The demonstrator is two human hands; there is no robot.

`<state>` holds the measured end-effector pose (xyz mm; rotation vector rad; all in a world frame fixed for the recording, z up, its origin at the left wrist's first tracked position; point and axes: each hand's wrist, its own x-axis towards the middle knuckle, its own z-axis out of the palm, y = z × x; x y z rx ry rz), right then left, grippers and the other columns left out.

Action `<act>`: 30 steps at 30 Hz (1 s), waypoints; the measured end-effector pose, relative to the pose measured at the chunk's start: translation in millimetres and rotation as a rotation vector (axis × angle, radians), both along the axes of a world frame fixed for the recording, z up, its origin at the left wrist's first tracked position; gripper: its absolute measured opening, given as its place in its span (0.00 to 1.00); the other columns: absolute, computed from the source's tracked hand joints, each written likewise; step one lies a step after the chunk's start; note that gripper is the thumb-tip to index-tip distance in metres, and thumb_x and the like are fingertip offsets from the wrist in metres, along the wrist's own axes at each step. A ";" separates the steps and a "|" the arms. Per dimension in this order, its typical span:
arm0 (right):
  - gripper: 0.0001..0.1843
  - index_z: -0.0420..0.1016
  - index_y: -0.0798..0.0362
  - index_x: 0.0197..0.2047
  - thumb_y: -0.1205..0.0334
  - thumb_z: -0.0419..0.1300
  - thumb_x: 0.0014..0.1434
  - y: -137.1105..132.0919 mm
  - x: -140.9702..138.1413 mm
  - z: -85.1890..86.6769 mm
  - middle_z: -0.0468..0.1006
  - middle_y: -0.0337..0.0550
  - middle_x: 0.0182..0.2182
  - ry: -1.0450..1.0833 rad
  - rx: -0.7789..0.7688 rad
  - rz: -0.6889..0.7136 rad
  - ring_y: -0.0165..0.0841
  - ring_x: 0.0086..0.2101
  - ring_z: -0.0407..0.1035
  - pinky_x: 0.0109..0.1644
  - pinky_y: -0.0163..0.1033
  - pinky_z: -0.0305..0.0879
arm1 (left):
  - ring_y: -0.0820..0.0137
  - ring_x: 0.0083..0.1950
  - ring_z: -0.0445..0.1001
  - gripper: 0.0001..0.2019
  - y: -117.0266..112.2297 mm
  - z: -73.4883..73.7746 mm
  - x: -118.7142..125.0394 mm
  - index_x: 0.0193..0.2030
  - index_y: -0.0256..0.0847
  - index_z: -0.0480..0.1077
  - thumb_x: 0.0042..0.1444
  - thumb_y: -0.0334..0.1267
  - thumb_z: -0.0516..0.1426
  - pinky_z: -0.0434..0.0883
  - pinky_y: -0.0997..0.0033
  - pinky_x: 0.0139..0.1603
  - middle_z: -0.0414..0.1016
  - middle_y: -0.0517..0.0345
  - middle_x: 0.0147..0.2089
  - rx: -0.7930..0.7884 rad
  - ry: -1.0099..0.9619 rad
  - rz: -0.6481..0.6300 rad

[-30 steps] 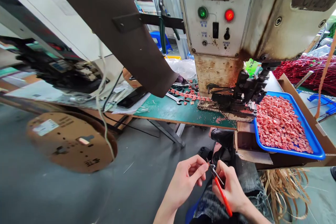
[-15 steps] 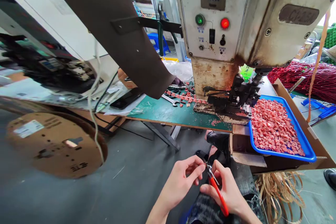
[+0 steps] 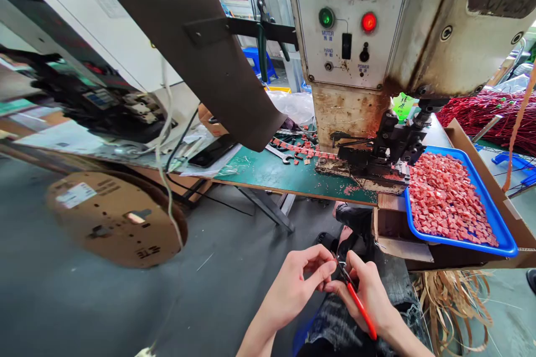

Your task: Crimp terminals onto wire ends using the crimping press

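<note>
Over my lap, my right hand [image 3: 368, 290] is wrapped round a pair of red-handled nippers [image 3: 358, 305], whose dark jaws point up and to the left. My left hand [image 3: 299, 281] is closed in a pinch right at the jaw tips. Whatever lies between its thumb and forefinger is too small to make out. Above my hands stands a worn press machine [image 3: 339, 106] with lit green and red lamps. A blue tray [image 3: 508, 245] heaped with small pink pieces [image 3: 448, 201] sits to the right of its tooling.
A cardboard reel [image 3: 113, 223] hangs at the left below the bench. On the green worktop [image 3: 259, 170] lie a wrench [image 3: 280, 154], a dark phone [image 3: 213, 150] and scattered pink pieces. Red wires [image 3: 494, 114] are bundled behind the tray. Paper strips [image 3: 456, 301] hang at lower right.
The view has shifted, so the machine and bench appear further right and slightly higher. My hands stay together at the nippers, the right thumb now closer to the left fingers.
</note>
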<state>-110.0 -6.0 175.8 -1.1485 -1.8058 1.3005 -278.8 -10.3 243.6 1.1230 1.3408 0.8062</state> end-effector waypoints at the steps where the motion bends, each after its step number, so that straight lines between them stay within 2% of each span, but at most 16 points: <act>1: 0.25 0.55 0.48 0.28 0.42 0.62 0.63 -0.8 -1.4 -0.4 0.56 0.29 0.17 -0.001 0.014 -0.017 0.28 0.21 0.49 0.25 0.35 0.46 | 0.72 0.26 0.68 0.17 -0.2 -0.3 0.2 0.27 0.41 0.73 0.53 0.53 0.63 0.67 0.73 0.30 0.71 0.62 0.22 0.002 0.010 0.003; 6: 0.27 0.58 0.48 0.26 0.37 0.60 0.62 -4.1 -10.7 -5.5 0.61 0.32 0.17 -0.008 0.056 -0.105 0.28 0.21 0.51 0.24 0.35 0.49 | 0.71 0.26 0.69 0.16 -1.7 -4.6 -0.8 0.27 0.41 0.74 0.53 0.52 0.63 0.68 0.73 0.30 0.74 0.60 0.23 0.016 0.082 0.053; 8: 0.28 0.56 0.48 0.25 0.37 0.61 0.61 -3.3 -9.8 -9.6 0.59 0.31 0.16 0.014 0.047 -0.140 0.27 0.20 0.49 0.23 0.34 0.47 | 0.71 0.25 0.69 0.16 -3.1 -5.9 -4.9 0.26 0.41 0.74 0.52 0.53 0.63 0.67 0.73 0.29 0.74 0.60 0.22 0.016 0.107 0.103; 11: 0.28 0.54 0.47 0.26 0.39 0.64 0.60 3.0 -3.7 -17.1 0.54 0.27 0.15 0.005 -0.028 -0.068 0.25 0.19 0.48 0.22 0.33 0.44 | 0.72 0.25 0.70 0.18 -6.3 -5.7 -13.4 0.27 0.40 0.75 0.50 0.55 0.66 0.69 0.74 0.28 0.73 0.61 0.21 0.013 0.086 0.175; 12: 0.27 0.55 0.48 0.27 0.41 0.66 0.60 6.2 -2.5 -20.1 0.54 0.26 0.15 -0.049 -0.049 -0.010 0.25 0.18 0.49 0.22 0.33 0.44 | 0.71 0.25 0.71 0.19 -7.5 -5.3 -15.9 0.27 0.40 0.76 0.49 0.55 0.67 0.70 0.73 0.28 0.74 0.61 0.21 0.016 0.058 0.197; 14: 0.23 0.61 0.49 0.30 0.46 0.69 0.59 12.3 -4.6 -26.8 0.61 0.28 0.16 -0.300 -0.050 0.111 0.27 0.19 0.57 0.24 0.32 0.50 | 0.71 0.25 0.73 0.20 -9.8 -4.7 -18.9 0.29 0.40 0.76 0.49 0.56 0.67 0.73 0.72 0.31 0.76 0.60 0.23 0.026 -0.001 0.249; 16: 0.16 0.69 0.51 0.36 0.53 0.70 0.59 15.6 -12.8 -33.7 0.74 0.36 0.21 -0.584 -0.021 0.204 0.33 0.24 0.70 0.28 0.33 0.57 | 0.70 0.27 0.76 0.20 -11.8 -4.9 -19.4 0.31 0.40 0.76 0.49 0.57 0.68 0.76 0.70 0.33 0.79 0.58 0.25 0.034 -0.050 0.288; 18: 0.13 0.74 0.54 0.45 0.60 0.70 0.59 15.0 -24.9 -39.2 0.84 0.48 0.31 -0.755 -0.001 0.261 0.43 0.33 0.80 0.33 0.36 0.65 | 0.68 0.29 0.78 0.20 -13.4 -5.8 -18.8 0.32 0.40 0.77 0.50 0.57 0.68 0.78 0.69 0.36 0.81 0.57 0.28 0.040 -0.084 0.299; 20: 0.19 0.75 0.56 0.54 0.70 0.66 0.59 12.1 -37.7 -42.4 0.86 0.58 0.39 -0.810 0.004 0.297 0.51 0.40 0.82 0.38 0.41 0.69 | 0.67 0.31 0.80 0.19 -14.4 -7.1 -18.4 0.33 0.39 0.77 0.51 0.55 0.68 0.79 0.68 0.38 0.83 0.56 0.30 0.050 -0.108 0.297; 23: 0.31 0.73 0.54 0.62 0.79 0.61 0.56 9.9 -53.9 -42.7 0.85 0.64 0.45 -0.875 0.010 0.360 0.56 0.44 0.82 0.42 0.46 0.72 | 0.65 0.34 0.83 0.18 -13.1 -9.7 -20.8 0.34 0.39 0.78 0.51 0.54 0.68 0.81 0.67 0.41 0.84 0.54 0.32 0.067 -0.115 0.305; 25: 0.36 0.70 0.52 0.66 0.77 0.64 0.54 12.2 -60.6 -41.1 0.85 0.64 0.46 -0.894 0.013 0.386 0.57 0.45 0.82 0.43 0.48 0.73 | 0.64 0.35 0.84 0.18 -8.9 -12.6 -25.4 0.34 0.40 0.79 0.51 0.54 0.69 0.81 0.67 0.42 0.84 0.54 0.32 0.100 -0.083 0.343; 28: 0.49 0.63 0.49 0.72 0.66 0.74 0.48 18.8 -62.6 -38.0 0.85 0.60 0.47 -0.890 0.017 0.385 0.57 0.45 0.82 0.45 0.49 0.74 | 0.64 0.34 0.84 0.16 4.1 -20.6 -37.8 0.32 0.41 0.78 0.49 0.53 0.69 0.81 0.68 0.41 0.84 0.56 0.31 0.193 0.043 0.442; 30: 0.53 0.62 0.48 0.72 0.61 0.76 0.45 22.0 -58.5 -36.6 0.85 0.57 0.48 -0.846 0.003 0.363 0.57 0.45 0.81 0.46 0.48 0.74 | 0.64 0.33 0.84 0.15 17.4 -29.0 -49.1 0.32 0.42 0.78 0.50 0.53 0.67 0.80 0.69 0.39 0.84 0.57 0.31 0.271 0.149 0.508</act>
